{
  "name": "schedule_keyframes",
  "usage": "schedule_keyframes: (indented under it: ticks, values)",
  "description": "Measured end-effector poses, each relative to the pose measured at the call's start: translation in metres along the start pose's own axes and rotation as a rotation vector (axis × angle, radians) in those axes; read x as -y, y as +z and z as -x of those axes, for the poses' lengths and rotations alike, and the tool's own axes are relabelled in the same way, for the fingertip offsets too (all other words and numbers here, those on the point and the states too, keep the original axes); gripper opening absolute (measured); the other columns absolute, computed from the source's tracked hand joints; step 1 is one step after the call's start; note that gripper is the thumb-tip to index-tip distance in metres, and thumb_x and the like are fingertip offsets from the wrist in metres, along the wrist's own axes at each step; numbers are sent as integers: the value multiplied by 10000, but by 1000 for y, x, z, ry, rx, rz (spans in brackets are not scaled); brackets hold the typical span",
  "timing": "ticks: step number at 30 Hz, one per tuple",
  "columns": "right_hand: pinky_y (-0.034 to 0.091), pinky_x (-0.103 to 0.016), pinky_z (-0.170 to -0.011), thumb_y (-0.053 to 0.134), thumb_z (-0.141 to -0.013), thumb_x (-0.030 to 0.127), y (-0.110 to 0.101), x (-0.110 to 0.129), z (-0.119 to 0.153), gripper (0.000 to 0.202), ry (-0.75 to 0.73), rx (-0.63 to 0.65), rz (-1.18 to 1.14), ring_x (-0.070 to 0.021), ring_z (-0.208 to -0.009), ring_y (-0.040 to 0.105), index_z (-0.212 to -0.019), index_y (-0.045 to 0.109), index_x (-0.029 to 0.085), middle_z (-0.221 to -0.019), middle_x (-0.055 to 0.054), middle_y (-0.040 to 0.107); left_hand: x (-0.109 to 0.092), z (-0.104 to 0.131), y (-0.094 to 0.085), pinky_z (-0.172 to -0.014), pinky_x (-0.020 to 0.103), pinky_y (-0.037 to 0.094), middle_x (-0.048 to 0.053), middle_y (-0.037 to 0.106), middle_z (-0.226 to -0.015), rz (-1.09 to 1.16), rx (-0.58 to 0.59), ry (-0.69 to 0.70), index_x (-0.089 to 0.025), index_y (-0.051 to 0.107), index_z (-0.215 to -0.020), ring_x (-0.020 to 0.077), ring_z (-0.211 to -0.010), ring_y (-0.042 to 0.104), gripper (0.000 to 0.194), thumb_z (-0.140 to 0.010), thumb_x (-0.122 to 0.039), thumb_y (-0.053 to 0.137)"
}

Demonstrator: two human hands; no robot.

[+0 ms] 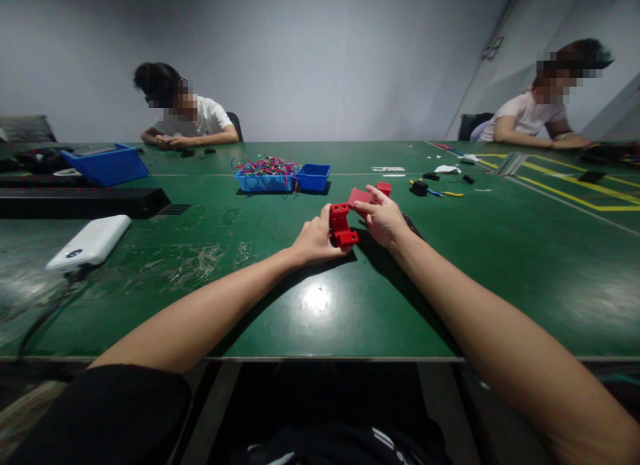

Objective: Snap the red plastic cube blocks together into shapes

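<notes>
My left hand (319,240) is wrapped round a red block with holes and a stepped shape (341,224), held just above the green table. Close to its right, my right hand (383,218) pinches a flat red piece (359,198) between thumb and fingers. The two red parts are near each other, with a small gap between them. Behind the right hand's fingers shows another small red piece (384,188); whether it is joined to the flat one I cannot tell. A dark object (413,226) lies partly hidden beside my right wrist.
Beyond my hands stand a blue bin of coloured wires (265,180) and a smaller blue bin (313,177). Pliers (435,193) lie at right on the green table (280,318). A white power bank (91,242) sits left. Two people sit across the table.
</notes>
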State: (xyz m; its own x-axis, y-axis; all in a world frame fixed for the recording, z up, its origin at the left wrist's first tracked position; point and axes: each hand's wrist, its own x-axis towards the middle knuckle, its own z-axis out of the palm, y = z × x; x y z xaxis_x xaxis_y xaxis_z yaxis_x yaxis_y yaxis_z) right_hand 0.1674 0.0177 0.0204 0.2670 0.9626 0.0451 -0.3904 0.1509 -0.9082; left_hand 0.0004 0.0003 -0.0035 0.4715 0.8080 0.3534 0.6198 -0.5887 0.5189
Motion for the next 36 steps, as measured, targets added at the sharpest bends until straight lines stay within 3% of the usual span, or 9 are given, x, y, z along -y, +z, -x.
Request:
schedule_keyframes:
  ticks: [6,11,17,24,30,36]
  values:
    - [564,-293,-769,772,-609,62,-1,-1,0,243,-32,26,74,-135,-757,673,-739,600,175,-736,12,692,-1,0,0,-895,448,518,117,667,-1145,2,4,-12,-184,291,-1383,308,-1018,675,889,-676,-475,745]
    - [489,-233,-664,777,-549,83,-2,1,0,332,-68,48,101,-114,-715,647,-771,558,198,-755,35,707,1,0,3,-903,470,518,108,664,-1122,-7,-5,-26,-192,287,-1393,314,-1011,679,910,-670,-492,752]
    - [345,-209,-541,847,-518,293,-2,4,3,426,-38,51,186,-107,-640,610,-842,580,220,-738,48,695,11,-2,9,-962,468,513,128,605,-1250,120,-156,-52,-196,371,-1333,298,-1123,632,873,-625,-456,812]
    - [266,-209,-436,847,-559,494,0,9,11,425,-9,177,261,-53,-446,382,-796,656,197,-576,60,599,14,-5,8,-1039,445,485,154,534,-1286,264,-320,-105,-150,420,-1285,281,-1215,560,860,-565,-329,857]
    - [434,-258,-573,854,-567,461,0,4,13,438,-209,205,468,-106,-574,523,-846,723,151,-686,1,671,11,-4,6,-1036,455,490,135,487,-1329,202,-312,-68,-182,412,-1315,296,-1241,533,872,-566,-306,839]
    - [422,-279,-582,854,-571,465,2,10,21,551,-550,101,774,-134,-586,525,-1002,700,158,-638,24,602,9,-2,6,-1039,480,482,137,463,-1358,150,-327,-66,-198,386,-1349,315,-1274,510,849,-605,-272,789]
